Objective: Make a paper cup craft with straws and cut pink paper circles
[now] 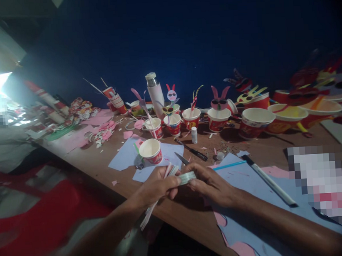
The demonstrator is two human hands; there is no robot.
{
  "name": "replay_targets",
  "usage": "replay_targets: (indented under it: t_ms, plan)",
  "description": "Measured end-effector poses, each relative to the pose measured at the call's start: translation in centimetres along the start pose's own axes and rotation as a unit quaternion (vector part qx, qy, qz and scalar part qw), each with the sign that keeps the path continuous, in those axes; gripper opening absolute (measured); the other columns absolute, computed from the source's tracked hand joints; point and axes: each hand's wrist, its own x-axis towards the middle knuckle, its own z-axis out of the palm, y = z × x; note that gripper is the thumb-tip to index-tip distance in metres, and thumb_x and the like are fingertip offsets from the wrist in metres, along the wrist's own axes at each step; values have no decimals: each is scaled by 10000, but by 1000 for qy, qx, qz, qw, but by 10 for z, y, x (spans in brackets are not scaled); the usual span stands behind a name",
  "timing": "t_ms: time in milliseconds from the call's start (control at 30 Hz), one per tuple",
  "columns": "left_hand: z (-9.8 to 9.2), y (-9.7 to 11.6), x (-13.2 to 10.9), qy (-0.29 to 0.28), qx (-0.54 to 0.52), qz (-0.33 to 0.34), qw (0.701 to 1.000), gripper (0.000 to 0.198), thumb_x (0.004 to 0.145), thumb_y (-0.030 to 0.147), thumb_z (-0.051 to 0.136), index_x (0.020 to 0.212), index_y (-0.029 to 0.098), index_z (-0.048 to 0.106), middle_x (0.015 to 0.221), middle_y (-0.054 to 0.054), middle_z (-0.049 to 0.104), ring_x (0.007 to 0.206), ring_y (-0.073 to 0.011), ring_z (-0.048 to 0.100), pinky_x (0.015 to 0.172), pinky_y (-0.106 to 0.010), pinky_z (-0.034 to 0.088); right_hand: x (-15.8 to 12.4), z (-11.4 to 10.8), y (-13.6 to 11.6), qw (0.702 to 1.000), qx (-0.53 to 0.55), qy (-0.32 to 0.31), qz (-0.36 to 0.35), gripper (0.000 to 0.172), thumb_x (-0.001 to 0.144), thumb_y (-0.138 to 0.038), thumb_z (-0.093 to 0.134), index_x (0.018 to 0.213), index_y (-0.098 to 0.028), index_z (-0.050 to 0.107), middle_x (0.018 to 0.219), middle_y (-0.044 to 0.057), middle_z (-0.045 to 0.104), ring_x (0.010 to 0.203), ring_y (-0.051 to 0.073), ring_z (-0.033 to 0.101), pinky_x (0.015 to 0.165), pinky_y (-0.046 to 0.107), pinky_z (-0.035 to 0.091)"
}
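At the far left, a blurred red surface (pixel 40 217) lies below the edge of the wooden table (pixel 191 223), and torn pink paper scraps (pixel 103 131) are scattered on the tabletop. The left hand (pixel 157 186) pinches a bundle of thin pink-and-white paper strips (pixel 149 216), their lower ends hanging past the table edge. Behind it, a red-printed paper cup (pixel 151 152) stands on a pale blue paper sheet (pixel 123 158), and a white flask with a steel top (pixel 156 94) rises farther back. The right hand (pixel 209 183) grips a pale patterned paper strip (pixel 187 178) between thumb and fingers. The 2 hands are close together over the table edge, with that strip between them. A black-handled craft knife (pixel 192 151) lies just beyond them. To the right, a blue drinking straw (pixel 229 165) and a white marker (pixel 269 180) rest on a 2nd blue sheet (pixel 245 200), while cups topped with paper rabbit ears and sunglasses (pixel 219 115) line the far side. With strips this thin, a short pinch near the ends and even tension from both hands should probably prevent creases.
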Motion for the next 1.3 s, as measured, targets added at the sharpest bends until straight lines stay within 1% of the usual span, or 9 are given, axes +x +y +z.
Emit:
replay_targets:
  t_ms: [233,433,600,700,767,867,1000,1133,1300]
  plan:
    - [-2,0,-2,-23,-34,-2,999,257,711,283,482,900,116,533,425,40,504,306,-20,207,326,-171,86,1,0,1,1000,-6,-2,-7,250,885,-396,392,956,-176,489,740,-10,482,653,118,437,591,237,359]
    - [-4,1,-3,3,-26,-3,1000,332,724,288,464,986,95,533,415,36,508,296,-21,189,331,-172,80,3,-3,0,998,61,-5,1,255,888,-389,387,978,-177,497,766,8,519,680,127,473,615,246,385]
    - [-2,0,-4,68,118,15,991,246,773,291,479,909,116,587,410,53,478,353,-46,332,371,-163,225,7,-12,-4,996,-65,-10,54,181,814,-280,503,960,-188,558,772,5,578,668,133,503,603,241,384]
    - [2,1,-4,70,160,34,984,201,779,275,484,837,124,603,422,52,479,404,-61,401,430,-172,306,8,-13,-6,992,-113,-13,62,138,762,-218,541,885,-186,593,764,-7,582,662,130,503,598,235,377]
    - [3,3,-4,61,140,32,988,207,785,273,481,860,122,601,423,54,478,387,-52,374,419,-170,290,8,-12,-4,994,-77,-12,74,102,763,-216,532,839,-178,588,728,-14,565,630,119,491,568,224,373]
    - [1,2,-3,26,69,27,997,262,798,271,467,995,125,563,423,63,477,343,-34,285,377,-164,211,8,-11,-2,994,50,-20,97,86,779,-207,505,837,-169,556,720,-14,547,612,107,486,548,214,382]
    - [-5,-4,-2,-10,29,38,999,373,789,347,515,1092,130,500,450,60,488,340,-28,255,355,-161,155,7,-11,-2,985,145,-22,88,55,777,-189,500,808,-163,537,717,-7,566,615,100,497,549,205,393]
    - [-7,-9,-2,-15,16,55,998,364,753,398,565,1003,137,520,502,55,496,343,-17,270,350,-158,174,7,-11,-4,984,157,-28,83,63,778,-190,489,797,-161,541,716,0,597,610,99,518,542,201,401]
    - [-2,-1,-7,1,63,56,996,288,724,357,607,894,134,543,539,57,465,422,-37,376,400,-155,277,7,-15,-8,977,169,-73,108,133,799,-220,469,832,-142,571,714,21,607,614,119,572,571,240,440]
